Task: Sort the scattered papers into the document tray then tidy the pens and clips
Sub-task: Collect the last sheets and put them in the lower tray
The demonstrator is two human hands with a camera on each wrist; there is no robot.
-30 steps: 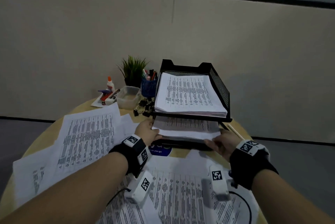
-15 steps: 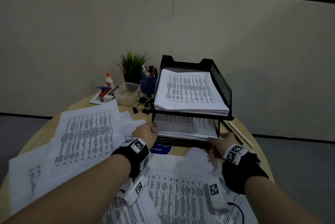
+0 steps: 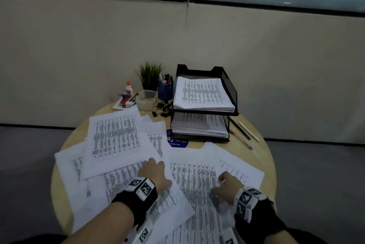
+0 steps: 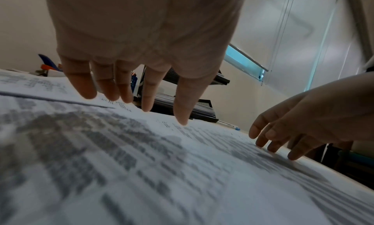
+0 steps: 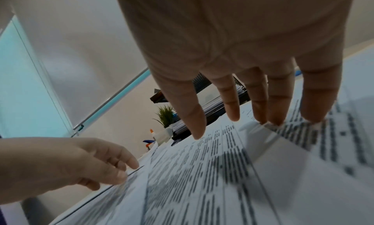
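Fingers (image 3: 152,162) of the left hand (image 3: 153,174) lie spread and straight on the scattered papers (image 3: 116,141) near the table's front edge in the head view, gripping nothing; the right hand (image 3: 227,186) rests on a printed sheet (image 3: 195,180) with fingers loosely bent, though whether they pinch paper is hidden from above; the document tray (image 3: 229,85) stands at the table's (image 3: 264,156) far edge with a stack in each tier; pens (image 3: 245,133) lie beside its right side, binder clips (image 3: 162,109) just left of it, in front of a blue pen cup (image 3: 165,91); a plant (image 3: 150,74), glue bottle (image 3: 128,88) and clear tub (image 3: 146,99) sit toward the far left edge; both forearms are cut off by the frame.

The left wrist view shows the left hand (image 4: 141,44) open, fingertips (image 4: 182,116) touching or just above blurred paper (image 4: 121,164); the tray (image 4: 204,110) is half hidden behind the fingers; the right hand (image 4: 303,124) sets its fingertips down on a sheet.

The right wrist view shows the right hand (image 5: 242,44) extended, three fingertips (image 5: 311,115) pressing a raised fold of paper (image 5: 263,127); thumb and forefinger hang free; print is too smeared to read; the left hand (image 5: 70,164) touches a sheet's edge.
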